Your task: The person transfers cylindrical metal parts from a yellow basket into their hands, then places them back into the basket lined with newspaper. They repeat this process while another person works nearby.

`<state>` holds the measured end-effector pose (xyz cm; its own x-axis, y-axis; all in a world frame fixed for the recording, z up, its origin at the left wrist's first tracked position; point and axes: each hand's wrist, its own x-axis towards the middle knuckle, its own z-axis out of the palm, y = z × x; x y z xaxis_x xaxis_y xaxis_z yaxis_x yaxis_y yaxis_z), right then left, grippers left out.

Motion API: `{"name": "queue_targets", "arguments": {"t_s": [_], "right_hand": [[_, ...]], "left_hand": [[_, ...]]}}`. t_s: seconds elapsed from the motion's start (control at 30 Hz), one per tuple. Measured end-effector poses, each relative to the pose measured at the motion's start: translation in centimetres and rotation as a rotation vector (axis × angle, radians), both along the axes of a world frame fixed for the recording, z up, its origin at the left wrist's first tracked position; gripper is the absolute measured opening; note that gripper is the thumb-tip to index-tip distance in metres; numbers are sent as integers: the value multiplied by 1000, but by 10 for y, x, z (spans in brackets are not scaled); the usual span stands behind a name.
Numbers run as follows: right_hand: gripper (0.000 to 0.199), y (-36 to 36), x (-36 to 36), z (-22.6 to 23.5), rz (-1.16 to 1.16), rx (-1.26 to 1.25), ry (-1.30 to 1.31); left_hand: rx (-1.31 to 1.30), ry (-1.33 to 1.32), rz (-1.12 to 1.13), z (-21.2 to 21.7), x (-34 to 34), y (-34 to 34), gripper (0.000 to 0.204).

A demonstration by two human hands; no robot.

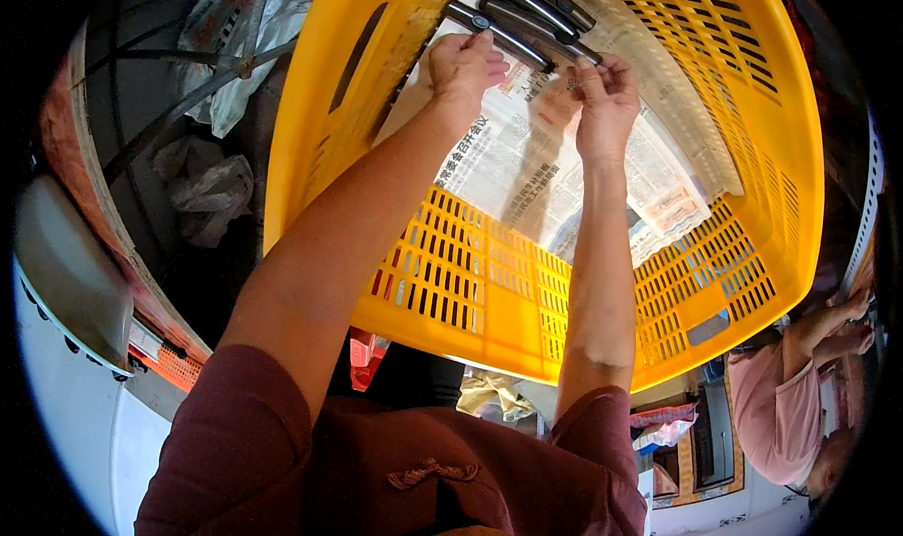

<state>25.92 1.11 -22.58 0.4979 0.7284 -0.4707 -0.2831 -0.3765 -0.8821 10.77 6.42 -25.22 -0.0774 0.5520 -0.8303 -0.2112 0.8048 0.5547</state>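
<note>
Inside a large yellow plastic crate (310, 160), several dark, glossy bars with round knobs lie side by side at the far end. My left hand (463, 73) has its fingers curled, with the thumb against the nearest bar (513, 45). My right hand (607, 103) pinches the right end of the bar just beyond it (536, 23). The exact kind of these bars does not show. Beneath them, printed newspaper (527, 150) lines the crate's bottom, and both wrists hang over it.
Plastic bags (212, 183) lie on the dark floor left of the crate. Farther left stands a pale, rounded panel (71, 254). Another person in a pink top (776, 414) is at the lower right. A red plastic object (365, 355) shows below the crate's near wall.
</note>
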Motion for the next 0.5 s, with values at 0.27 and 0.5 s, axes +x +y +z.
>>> {"name": "queue_targets", "arguments": {"t_s": [0.27,0.5], "right_hand": [[28,38,34,46,92,230,-98],[27,99,-25,41,788,172,-704]], "left_hand": [[-1,40,-9,2,1,2,34],[54,-30,-17,-7,1,0,27]]}}
